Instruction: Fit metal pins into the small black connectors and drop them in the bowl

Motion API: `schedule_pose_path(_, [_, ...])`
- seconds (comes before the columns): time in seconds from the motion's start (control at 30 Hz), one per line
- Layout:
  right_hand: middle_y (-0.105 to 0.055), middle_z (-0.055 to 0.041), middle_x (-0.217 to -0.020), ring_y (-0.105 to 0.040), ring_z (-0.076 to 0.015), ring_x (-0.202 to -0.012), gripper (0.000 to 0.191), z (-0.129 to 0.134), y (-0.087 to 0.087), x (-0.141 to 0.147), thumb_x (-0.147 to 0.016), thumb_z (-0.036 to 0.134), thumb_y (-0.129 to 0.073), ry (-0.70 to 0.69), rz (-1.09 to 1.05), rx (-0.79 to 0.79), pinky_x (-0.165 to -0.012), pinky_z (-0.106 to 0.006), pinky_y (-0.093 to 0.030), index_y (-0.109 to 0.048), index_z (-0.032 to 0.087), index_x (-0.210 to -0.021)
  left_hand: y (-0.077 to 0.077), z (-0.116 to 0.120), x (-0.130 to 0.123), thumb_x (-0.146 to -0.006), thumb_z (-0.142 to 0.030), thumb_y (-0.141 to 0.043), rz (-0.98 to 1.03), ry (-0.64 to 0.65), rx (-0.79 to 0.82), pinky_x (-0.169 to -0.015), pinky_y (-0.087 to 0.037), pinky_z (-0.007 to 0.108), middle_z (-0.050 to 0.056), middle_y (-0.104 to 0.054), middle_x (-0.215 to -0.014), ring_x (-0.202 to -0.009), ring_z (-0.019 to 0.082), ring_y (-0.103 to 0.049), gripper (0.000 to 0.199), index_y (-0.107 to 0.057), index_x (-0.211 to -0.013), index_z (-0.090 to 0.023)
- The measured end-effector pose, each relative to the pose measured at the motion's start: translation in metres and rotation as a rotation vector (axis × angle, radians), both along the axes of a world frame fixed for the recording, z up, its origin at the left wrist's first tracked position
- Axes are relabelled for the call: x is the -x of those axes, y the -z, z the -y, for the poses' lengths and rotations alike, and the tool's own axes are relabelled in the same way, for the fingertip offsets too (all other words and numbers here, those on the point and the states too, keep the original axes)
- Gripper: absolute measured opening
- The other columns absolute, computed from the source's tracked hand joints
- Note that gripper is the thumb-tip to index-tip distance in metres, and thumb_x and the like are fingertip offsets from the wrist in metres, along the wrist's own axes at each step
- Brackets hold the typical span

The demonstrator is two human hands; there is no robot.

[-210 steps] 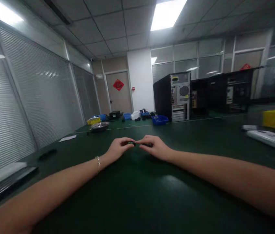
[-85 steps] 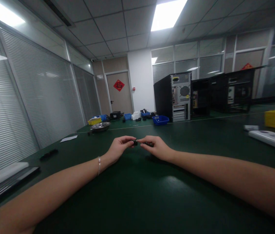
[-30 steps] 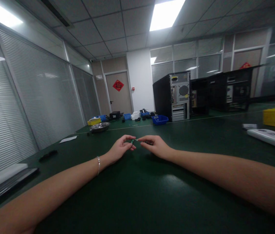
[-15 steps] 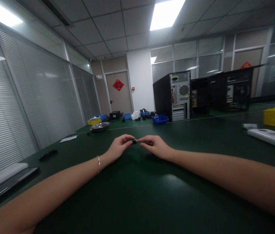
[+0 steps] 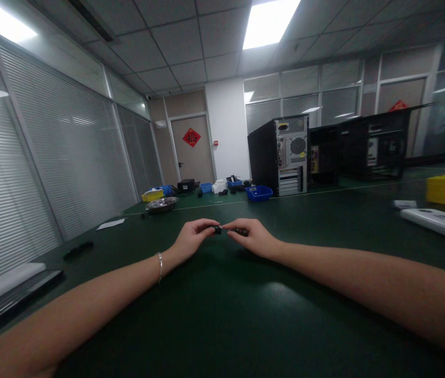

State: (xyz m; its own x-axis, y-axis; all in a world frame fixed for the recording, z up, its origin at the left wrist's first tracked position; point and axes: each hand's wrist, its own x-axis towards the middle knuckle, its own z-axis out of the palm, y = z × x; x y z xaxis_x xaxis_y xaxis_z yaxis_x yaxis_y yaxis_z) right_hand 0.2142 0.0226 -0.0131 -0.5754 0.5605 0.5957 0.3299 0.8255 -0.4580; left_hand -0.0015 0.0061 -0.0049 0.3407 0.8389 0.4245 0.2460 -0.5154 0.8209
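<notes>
Jutting from clamped left fingers [image 5: 208,223], a dark part [image 5: 218,230] faces right fingers [image 5: 238,224], grip unclear.

You are in an office-like room set up as an electronics workshop: slatted blinds [image 5: 68,142] behind glass partitions, a panelled ceiling [image 5: 185,50] and a bright light panel [image 5: 271,23] suggest the office, while your long green worktable [image 5: 222,320] carries a computer tower [image 5: 293,157] and a blue parts bin [image 5: 259,197].
</notes>
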Motion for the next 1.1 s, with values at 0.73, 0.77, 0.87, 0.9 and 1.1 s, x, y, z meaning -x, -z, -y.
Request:
schedule_pose_path(0.73, [-0.064,-0.0036,-0.096,-0.057,-0.0167,-0.083,0.027,0.000,0.000,-0.001,-0.084,0.024,-0.052,-0.007,0.006,-0.021,-0.070,-0.027,-0.044,-0.063,0.022,-0.110,0.003,-0.001,-0.003,-0.077,-0.030,-0.059,0.083,0.031,0.086,-0.077,-0.048,0.034,0.008,-0.065,-0.092,-0.083,0.019,-0.060,0.028,-0.063,-0.099,-0.014])
schedule_pose_path(0.77, [-0.064,-0.0038,-0.097,-0.057,-0.0168,-0.083,0.027,0.000,0.000,-0.001,-0.084,0.024,-0.052,-0.004,0.002,-0.017,-0.070,-0.027,-0.044,-0.063,0.022,-0.108,0.004,-0.003,-0.002,-0.078,-0.030,-0.058,0.087,0.032,0.081,-0.077,-0.047,0.034,0.009,-0.064,-0.092,-0.084,0.019,-0.060,0.028,-0.063,-0.099,-0.014])
schedule_pose_path(0.87, [-0.064,-0.0037,-0.099,-0.057,-0.0171,-0.085,0.025,0.001,-0.001,0.000,-0.084,0.023,-0.052,0.005,-0.015,-0.007,-0.071,-0.027,-0.044,-0.064,0.021,-0.106,0.007,-0.010,0.004,-0.079,-0.032,-0.055,0.065,0.035,0.057,-0.075,-0.046,0.032,0.008,-0.062,-0.092,-0.084,0.018,-0.058,0.027,-0.062,-0.099,-0.014])
schedule_pose_path(0.9, [-0.064,-0.0038,-0.099,-0.058,-0.0173,-0.085,0.026,0.001,-0.001,0.000,-0.084,0.023,-0.052,0.011,-0.020,-0.004,-0.072,-0.027,-0.044,-0.064,0.021,-0.106,0.008,-0.011,0.006,-0.080,-0.032,-0.054,0.044,0.044,0.059,-0.075,-0.045,0.031,0.008,-0.062,-0.091,-0.084,0.018,-0.057,0.027,-0.062,-0.098,-0.014])
schedule_pose_path(1.1, [-0.064,-0.0046,-0.101,-0.058,-0.0179,-0.086,0.027,0.001,-0.001,-0.001,-0.084,0.026,-0.052,0.014,-0.049,0.039,-0.073,-0.029,-0.045,-0.063,0.020,-0.108,0.008,-0.010,0.008,-0.083,-0.033,-0.048,-0.251,0.206,0.120,-0.071,-0.041,0.028,0.005,-0.058,-0.083,-0.077,0.015,-0.052,0.027,-0.062,-0.094,-0.012])
